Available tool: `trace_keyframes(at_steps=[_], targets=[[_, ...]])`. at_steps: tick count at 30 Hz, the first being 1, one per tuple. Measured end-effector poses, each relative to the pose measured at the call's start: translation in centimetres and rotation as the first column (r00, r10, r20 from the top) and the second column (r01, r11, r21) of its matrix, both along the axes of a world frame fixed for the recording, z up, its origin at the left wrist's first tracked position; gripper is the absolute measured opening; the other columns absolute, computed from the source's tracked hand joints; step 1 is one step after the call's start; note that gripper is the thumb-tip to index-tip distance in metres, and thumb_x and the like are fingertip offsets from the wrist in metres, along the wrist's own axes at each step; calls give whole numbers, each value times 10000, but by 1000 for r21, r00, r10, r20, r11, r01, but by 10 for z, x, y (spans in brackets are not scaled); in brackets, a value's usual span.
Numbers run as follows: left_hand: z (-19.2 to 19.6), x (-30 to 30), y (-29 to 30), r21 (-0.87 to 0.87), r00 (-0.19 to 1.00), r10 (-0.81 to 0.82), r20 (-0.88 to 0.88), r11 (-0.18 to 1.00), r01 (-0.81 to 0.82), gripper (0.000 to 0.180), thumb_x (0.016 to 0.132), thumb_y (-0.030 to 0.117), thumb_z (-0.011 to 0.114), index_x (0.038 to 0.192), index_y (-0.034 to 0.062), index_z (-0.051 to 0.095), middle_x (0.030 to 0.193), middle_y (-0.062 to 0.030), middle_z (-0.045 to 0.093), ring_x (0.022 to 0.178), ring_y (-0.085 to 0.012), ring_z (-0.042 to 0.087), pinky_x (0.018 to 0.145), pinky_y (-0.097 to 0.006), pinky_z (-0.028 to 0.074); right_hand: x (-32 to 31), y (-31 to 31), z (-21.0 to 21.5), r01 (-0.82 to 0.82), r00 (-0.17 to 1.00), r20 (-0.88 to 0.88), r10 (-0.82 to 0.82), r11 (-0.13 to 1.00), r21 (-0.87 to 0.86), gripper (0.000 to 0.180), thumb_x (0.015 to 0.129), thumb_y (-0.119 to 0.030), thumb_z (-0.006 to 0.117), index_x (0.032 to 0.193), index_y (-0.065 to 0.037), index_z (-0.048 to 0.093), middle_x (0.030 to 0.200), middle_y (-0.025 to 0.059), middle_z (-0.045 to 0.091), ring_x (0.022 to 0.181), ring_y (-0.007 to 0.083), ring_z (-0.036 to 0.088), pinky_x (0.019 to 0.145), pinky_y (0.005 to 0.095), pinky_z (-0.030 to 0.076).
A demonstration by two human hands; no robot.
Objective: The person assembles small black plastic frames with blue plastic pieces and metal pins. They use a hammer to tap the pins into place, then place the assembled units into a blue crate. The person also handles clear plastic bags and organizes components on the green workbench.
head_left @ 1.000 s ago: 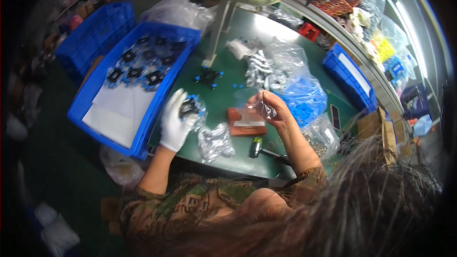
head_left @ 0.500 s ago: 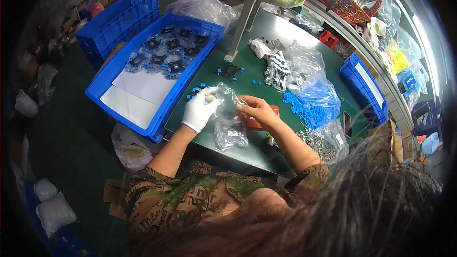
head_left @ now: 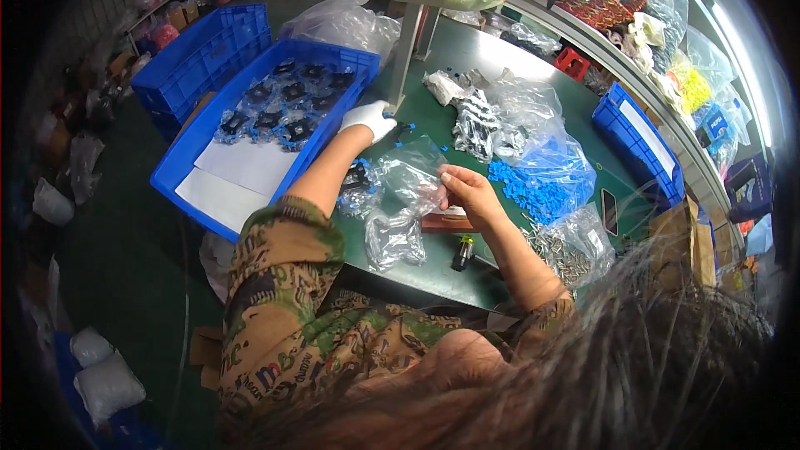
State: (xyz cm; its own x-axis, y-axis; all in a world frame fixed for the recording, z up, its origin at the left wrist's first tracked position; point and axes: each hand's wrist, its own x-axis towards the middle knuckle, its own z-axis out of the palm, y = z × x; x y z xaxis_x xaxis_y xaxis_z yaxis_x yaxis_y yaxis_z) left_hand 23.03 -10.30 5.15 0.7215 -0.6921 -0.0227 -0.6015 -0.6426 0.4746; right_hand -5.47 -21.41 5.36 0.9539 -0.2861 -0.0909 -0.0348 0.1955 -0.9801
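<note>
My left hand (head_left: pixel 369 120), in a white glove, reaches over the table to a black four-armed part with blue tips (head_left: pixel 403 131) beside the grey post (head_left: pixel 408 54). Its fingertips are partly hidden, so their grip on the part does not show. My bare right hand (head_left: pixel 471 193) pinches the edge of a clear plastic bag (head_left: pixel 414 168) between thumb and fingers. Below that bag lie more flat clear bags (head_left: pixel 394 239). Close to the table's left edge rests another black and blue part (head_left: pixel 357 186) in clear plastic.
A blue crate (head_left: pixel 296 179) on the left holds several bagged parts and white sheets. Blue pieces (head_left: pixel 533 193), screws (head_left: pixel 560 252), a phone (head_left: pixel 609 212) and clear bags of parts (head_left: pixel 477 127) lie to the right. A screwdriver (head_left: pixel 463 253) lies near the front edge.
My left hand has left the clear bag and moved forward to the part by the post. My right hand keeps the bag, which now spreads wider. The screwdriver and the bagged part at left show more fully.
</note>
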Motion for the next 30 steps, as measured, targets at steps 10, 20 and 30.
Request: trace_keyframes(at_steps=[10, 20, 30], targets=[[-45, 30, -27, -548, 791, -131, -597, 787, -283, 421, 762, 98, 787, 1177, 103, 721, 908, 15, 690, 689, -78, 577, 523, -246, 410, 8, -12, 11, -46, 999, -30, 45, 999, -20, 344, 1013, -204, 627, 1291, -5, 591, 857, 57, 682, 688, 120, 641, 653, 261, 531], [81, -31, 143, -930, 894, -257, -366, 115, -348, 577, 910, -14, 671, 1449, 44, 473, 983, -41, 686, 844, -88, 653, 757, -233, 524, 101, 83, 24, 2, 831, 105, 547, 187, -982, 396, 925, -132, 628, 1320, -146, 625, 933, 75, 724, 773, 219, 706, 716, 379, 542], [12, -110, 172, -856, 801, -315, -510, 90, -509, 532, 934, -72, 607, 1443, -11, 466, 938, -47, 657, 797, -95, 618, 763, -232, 518, 122, 105, 26, 11, 736, -231, 636, -352, -936, 436, 882, -157, 622, 1317, -188, 614, 719, 87, 680, 664, 292, 696, 641, 419, 537]])
